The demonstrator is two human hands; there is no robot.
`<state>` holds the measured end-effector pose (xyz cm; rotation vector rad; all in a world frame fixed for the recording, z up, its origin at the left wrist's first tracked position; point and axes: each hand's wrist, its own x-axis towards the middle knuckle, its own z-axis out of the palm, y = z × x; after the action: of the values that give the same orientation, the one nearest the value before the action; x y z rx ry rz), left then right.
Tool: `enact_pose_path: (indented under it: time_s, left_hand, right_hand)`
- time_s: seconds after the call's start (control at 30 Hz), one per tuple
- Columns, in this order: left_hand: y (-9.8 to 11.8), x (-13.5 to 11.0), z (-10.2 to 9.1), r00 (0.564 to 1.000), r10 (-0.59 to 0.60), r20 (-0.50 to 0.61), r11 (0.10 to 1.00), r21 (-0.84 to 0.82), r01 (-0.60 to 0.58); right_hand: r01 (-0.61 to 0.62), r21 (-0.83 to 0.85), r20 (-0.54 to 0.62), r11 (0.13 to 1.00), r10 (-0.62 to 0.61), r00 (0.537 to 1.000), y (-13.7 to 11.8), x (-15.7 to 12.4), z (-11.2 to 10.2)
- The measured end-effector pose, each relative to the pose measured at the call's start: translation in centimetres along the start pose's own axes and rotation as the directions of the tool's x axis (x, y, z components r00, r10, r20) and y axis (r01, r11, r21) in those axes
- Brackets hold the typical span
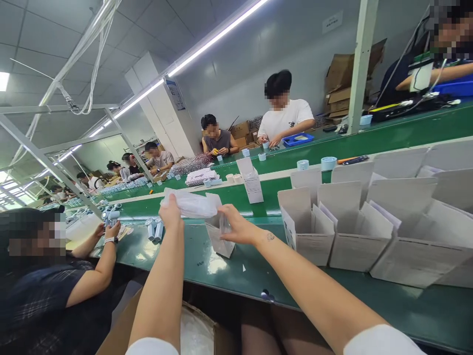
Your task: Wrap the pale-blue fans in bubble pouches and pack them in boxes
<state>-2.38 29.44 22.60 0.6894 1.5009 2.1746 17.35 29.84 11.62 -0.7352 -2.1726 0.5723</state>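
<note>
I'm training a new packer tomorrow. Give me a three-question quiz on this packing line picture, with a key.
1. True or false: the left hand holds a white plastic bag above the green table.
2. Multiple choice: the right hand is at A) a blue tray, B) a small open white box, C) a roll of tape.
3. Fill in: the row of open white cartons stands to the person's ____ side.

Key: 1 true; 2 B; 3 right.

Translucent plastic bag [192, 204]; matt white card box [220, 236]; glossy green bench [229, 268].
</note>
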Motion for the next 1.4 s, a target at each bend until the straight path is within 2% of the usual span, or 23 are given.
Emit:
enact_pose_path:
  time_s: [0.13, 0.2, 0.27, 0.4, 0.5, 0.57, 0.63, 0.7, 0.77, 0.83, 0.87, 0.93, 0.97, 1.0, 1.03, 1.1, 1.13, 1.17, 1.27, 1.3, 1.4]
  left_hand:
    - [0.0, 0.0, -0.7, 0.992, 0.119, 0.047, 0.989, 0.086, -0.122]
    - [-0.2, 0.1, -0.7, 0.990, 0.108, 0.092, 0.987, 0.107, -0.118]
    - [-0.4, 0.5, -0.6, 0.991, 0.046, 0.128, 0.990, 0.125, -0.062]
    - [-0.3, 1.7, -0.5, 0.989, -0.054, 0.136, 0.987, 0.159, 0.032]
    - [0.3, 1.5, -0.6, 0.982, 0.013, 0.187, 0.990, 0.135, -0.039]
    - [0.7, 0.8, -0.7, 0.955, 0.113, 0.275, 0.982, 0.114, -0.149]
    - [0.9, -0.1, -0.8, 0.878, 0.257, 0.405, 0.940, 0.106, -0.324]
    - [1.0, -0.7, -1.1, 0.750, 0.400, 0.526, 0.847, 0.102, -0.523]
    - [0.9, -1.0, -1.3, 0.625, 0.490, 0.608, 0.734, 0.099, -0.672]
    - [1.1, -1.0, -1.7, 0.502, 0.489, 0.714, 0.650, 0.086, -0.755]
    - [1.3, -0.9, -1.8, 0.439, 0.444, 0.781, 0.628, 0.078, -0.774]
    - [1.9, -0.7, -2.0, 0.337, 0.262, 0.904, 0.635, 0.102, -0.766]
    - [2.2, -0.6, -2.1, 0.320, 0.150, 0.935, 0.653, 0.150, -0.743]
    - [2.6, -0.6, -2.0, 0.333, 0.047, 0.942, 0.669, 0.218, -0.711]
    - [2.8, -0.6, -1.9, 0.371, -0.033, 0.928, 0.675, 0.294, -0.676]
    - [3.0, -0.6, -1.4, 0.449, -0.097, 0.888, 0.643, 0.401, -0.652]
    - [2.9, -0.7, -1.0, 0.444, -0.083, 0.892, 0.591, 0.403, -0.699]
    - [2.8, -0.8, -0.7, 0.401, -0.060, 0.914, 0.515, 0.372, -0.772]
    - [2.5, -1.1, 0.1, 0.197, -0.058, 0.979, 0.291, 0.205, -0.935]
    - [2.3, -1.3, 0.2, 0.150, -0.088, 0.985, 0.260, 0.168, -0.951]
    - [1.3, -2.4, -0.6, 0.051, -0.217, 0.975, 0.261, 0.108, -0.959]
  right_hand:
    - [-0.085, 0.072, -0.082, 0.994, 0.091, 0.992, 0.8, 0.4, 2.8]
    - [-0.143, 0.105, -0.123, 0.984, 0.155, 0.980, 0.7, 0.8, 4.0]
    - [-0.194, 0.133, -0.153, 0.972, 0.213, 0.965, 0.4, 1.3, 4.5]
    - [-0.245, 0.132, -0.088, 0.960, 0.258, 0.962, -0.4, 1.4, 3.6]
    - [-0.252, 0.092, -0.035, 0.963, 0.256, 0.966, -1.1, 1.1, 2.7]
    - [-0.264, 0.066, -0.016, 0.962, 0.265, 0.964, -1.4, 1.0, 2.5]
    - [-0.286, 0.049, -0.007, 0.957, 0.287, 0.958, -1.5, 0.9, 2.4]
    - [-0.314, 0.045, -0.009, 0.948, 0.315, 0.949, -1.3, 1.0, 2.5]
    - [-0.337, 0.050, -0.017, 0.940, 0.338, 0.941, -0.9, 1.0, 2.4]
    - [-0.348, 0.060, -0.026, 0.936, 0.350, 0.937, -0.6, 1.1, 2.3]
    - [-0.344, 0.066, -0.023, 0.937, 0.346, 0.938, -0.5, 1.1, 2.3]
    - [-0.316, 0.082, -0.002, 0.945, 0.317, 0.948, -0.7, 1.0, 2.4]
    - [-0.294, 0.092, 0.013, 0.951, 0.294, 0.956, -0.9, 1.0, 2.5]
    - [-0.273, 0.102, 0.027, 0.957, 0.272, 0.962, -1.2, 0.9, 2.6]
    - [-0.256, 0.112, 0.035, 0.960, 0.254, 0.967, -1.4, 0.8, 2.8]
    - [-0.243, 0.133, 0.039, 0.961, 0.239, 0.970, -1.7, 0.7, 2.9]
    - [-0.244, 0.144, 0.036, 0.959, 0.241, 0.970, -1.8, 0.5, 3.0]
    - [-0.250, 0.156, 0.031, 0.956, 0.248, 0.968, -1.7, 0.4, 3.0]
    - [-0.271, 0.189, 0.022, 0.944, 0.272, 0.962, -1.1, -0.1, 2.7]
    - [-0.271, 0.199, 0.026, 0.942, 0.271, 0.962, -0.9, -0.2, 2.6]
    - [-0.257, 0.232, 0.042, 0.938, 0.254, 0.966, -0.4, -0.5, 2.4]
